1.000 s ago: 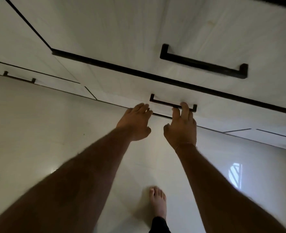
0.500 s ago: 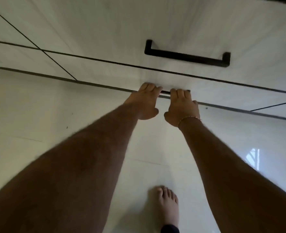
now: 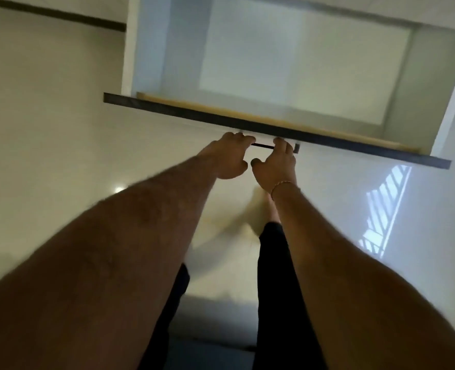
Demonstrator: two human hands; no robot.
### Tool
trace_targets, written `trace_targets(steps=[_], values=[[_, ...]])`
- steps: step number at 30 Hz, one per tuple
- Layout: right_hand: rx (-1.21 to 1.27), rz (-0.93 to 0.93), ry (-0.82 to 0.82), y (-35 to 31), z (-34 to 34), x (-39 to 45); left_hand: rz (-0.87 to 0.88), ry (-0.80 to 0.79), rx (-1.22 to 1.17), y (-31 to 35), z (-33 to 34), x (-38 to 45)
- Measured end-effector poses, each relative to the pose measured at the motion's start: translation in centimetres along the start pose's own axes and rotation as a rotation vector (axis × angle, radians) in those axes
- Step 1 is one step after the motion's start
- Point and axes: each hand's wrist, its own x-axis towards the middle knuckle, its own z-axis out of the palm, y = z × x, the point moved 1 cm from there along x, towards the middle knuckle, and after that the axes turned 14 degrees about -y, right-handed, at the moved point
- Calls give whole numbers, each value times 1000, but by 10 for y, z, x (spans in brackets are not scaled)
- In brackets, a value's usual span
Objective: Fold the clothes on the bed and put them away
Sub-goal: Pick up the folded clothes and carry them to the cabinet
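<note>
A wide drawer [image 3: 287,62] stands pulled out in the upper middle and upper right of the frame, seen from above so that its pale inside bottom shows, bare of anything that can be made out. Its long axis runs left to right across the frame, dropping slightly toward the right, and its dark front panel [image 3: 167,106] faces the lower edge of the frame, toward the person. A thin wooden strip lines the inner side of that front edge. Just below the panel, near the middle of the frame, a slim black handle [image 3: 263,146] lies parallel to the front, and both hands are closed around it. The left hand [image 3: 227,158] curls over the handle's left end, fingers hooked over the bar and thumb tucked below. The right hand [image 3: 275,165] grips the right part, just beside the left one but not touching it, with a short bare stretch of bar between them and the handle's right post showing past the knuckles. A thin bracelet [image 3: 281,184] circles the right wrist. Both bare forearms reach up from the lower corners of the frame. Below them lie dark trouser legs [image 3: 274,263] and a glossy pale floor [image 3: 47,129], with a bright window reflection [image 3: 386,209] at the right; the picture is somewhat blurred
</note>
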Motion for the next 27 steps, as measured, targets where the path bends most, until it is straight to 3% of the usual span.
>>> trace_targets(steps=[4,8,18,24,27], values=[[-5,76,-97,-3,32,-73,-50,16,-49,-2,30,-80],[-3,7,-144,-39,41,-146,-88,39,-210,-6,32,-174],[-499,-463,-304,-191,38,-268,-308,362,-738,-31,50,-387],[-1029,-921,-473,-300,136,-370,-469,701,-1099,-68,149,-524],[-1217,-1114,-549,-331,220,-427,-555,846,-1281,-95,221,-583]])
